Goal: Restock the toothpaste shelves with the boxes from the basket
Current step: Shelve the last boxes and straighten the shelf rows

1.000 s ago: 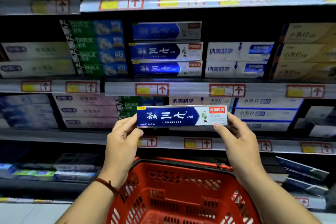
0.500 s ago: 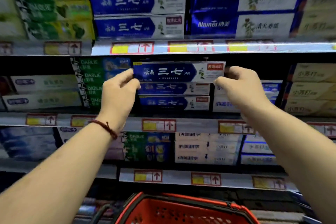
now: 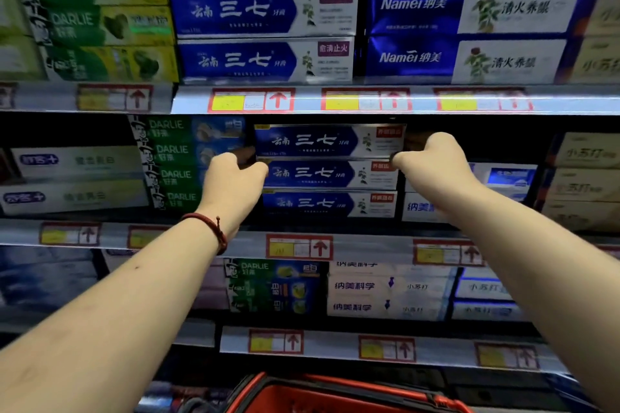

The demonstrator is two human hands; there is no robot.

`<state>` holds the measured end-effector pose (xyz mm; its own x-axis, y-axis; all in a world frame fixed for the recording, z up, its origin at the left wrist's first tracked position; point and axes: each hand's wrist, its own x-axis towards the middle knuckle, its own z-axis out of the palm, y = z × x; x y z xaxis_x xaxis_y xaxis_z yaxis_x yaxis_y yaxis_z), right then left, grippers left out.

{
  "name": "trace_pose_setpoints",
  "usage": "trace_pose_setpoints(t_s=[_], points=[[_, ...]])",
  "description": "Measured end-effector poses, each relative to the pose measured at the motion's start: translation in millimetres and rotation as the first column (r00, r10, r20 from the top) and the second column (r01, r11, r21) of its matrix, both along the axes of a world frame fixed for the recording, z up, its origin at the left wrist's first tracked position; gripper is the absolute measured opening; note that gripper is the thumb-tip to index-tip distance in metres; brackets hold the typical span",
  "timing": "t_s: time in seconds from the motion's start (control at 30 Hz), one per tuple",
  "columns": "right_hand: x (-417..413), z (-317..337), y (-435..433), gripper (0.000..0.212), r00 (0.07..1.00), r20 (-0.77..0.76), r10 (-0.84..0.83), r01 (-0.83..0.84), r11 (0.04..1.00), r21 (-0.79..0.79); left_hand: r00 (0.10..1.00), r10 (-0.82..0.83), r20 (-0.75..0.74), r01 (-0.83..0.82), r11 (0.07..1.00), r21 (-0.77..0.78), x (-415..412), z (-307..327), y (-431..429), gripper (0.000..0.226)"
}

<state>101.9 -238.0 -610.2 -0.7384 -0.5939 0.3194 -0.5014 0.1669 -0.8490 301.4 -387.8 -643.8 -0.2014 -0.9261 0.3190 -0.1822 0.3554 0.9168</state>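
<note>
A blue-and-white toothpaste box (image 3: pixel 330 141) lies on top of two matching boxes (image 3: pixel 330 189) on the middle shelf (image 3: pixel 369 246). My left hand (image 3: pixel 231 183) grips its left end, fingers curled behind the box. My right hand (image 3: pixel 432 161) grips its right end the same way. A red cord sits on my left wrist. The red basket (image 3: pixel 335 392) shows only its rim at the bottom edge; its contents are out of sight.
Green Darlie boxes (image 3: pixel 171 161) stand left of the stack and white boxes (image 3: pixel 503 178) right of it. The upper shelf (image 3: pixel 385 100) carries more blue boxes just above the placed one. Lower shelves hold further toothpaste rows.
Both hands have lifted the box from above the basket up to the middle shelf and pushed it deeper onto the stack. The view has closed in on the shelves.
</note>
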Motion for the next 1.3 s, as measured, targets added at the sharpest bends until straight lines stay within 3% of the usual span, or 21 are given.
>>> trace_pose_setpoints(t_s=[0.1,0.23,0.37,0.5,0.6,0.7,0.77,0.83,0.87,0.93,1.0,1.3], points=[[4.7,-3.0,-0.7,0.035,0.998,-0.036,0.048,-0.046,0.998,0.037,0.999,-0.022,0.023,0.022,1.0,0.017,-1.3,-1.9,5.5,0.039],[18.2,-9.1,1.2,0.029,0.996,-0.084,0.001,0.0,1.0,0.005,0.997,-0.028,0.068,0.027,1.0,0.011,3.8,-7.8,2.9,0.015],[54.8,-34.8,-1.0,0.015,0.98,-0.193,-0.052,0.021,0.987,-0.16,0.992,0.105,0.076,-0.102,0.994,-0.044,30.5,-25.0,-5.4,0.015],[108.4,-63.9,-19.0,0.048,0.958,-0.158,0.241,-0.252,0.967,-0.049,0.96,0.239,0.149,-0.233,0.971,-0.058,72.8,-48.7,-29.4,0.039],[137.1,-71.8,-47.7,0.053,0.925,-0.038,0.379,-0.377,0.925,0.049,0.933,0.31,0.183,-0.302,0.951,-0.074,100.7,-56.2,-49.6,0.05],[156.1,-73.8,-74.9,0.054,0.908,-0.018,0.418,-0.412,0.901,0.135,0.916,0.319,0.243,-0.31,0.948,-0.078,116.8,-56.5,-70.9,0.054],[167.0,-76.7,-93.1,0.059,0.913,-0.053,0.404,-0.386,0.899,0.206,0.895,0.332,0.296,-0.329,0.942,-0.061,122.4,-53.9,-83.8,0.056],[173.5,-78.1,-109.7,0.059,0.93,-0.095,0.356,-0.328,0.917,0.226,0.889,0.334,0.312,-0.334,0.941,-0.056,125.3,-52.3,-96.7,0.039],[176.7,-78.0,-117.6,0.05,0.938,-0.098,0.333,-0.306,0.926,0.22,0.898,0.325,0.296,-0.325,0.944,-0.052,126.1,-52.1,-102.1,0.029],[180.0,-77.0,-131.6,0.013,0.96,-0.051,0.276,-0.259,0.941,0.217,0.914,0.299,0.274,-0.298,0.953,-0.047,127.0,-52.1,-109.7,0.02],[181.5,-75.5,-139.8,0.015,0.969,-0.003,0.246,-0.242,0.953,0.181,0.929,0.28,0.241,-0.283,0.959,-0.025,127.9,-52.8,-114.4,0.018],[178.1,-79.6,-151.0,0.021,0.978,0.026,0.206,-0.207,0.961,0.183,0.969,0.239,0.066,-0.242,0.969,0.046,133.2,-65.0,-125.9,0.045]])
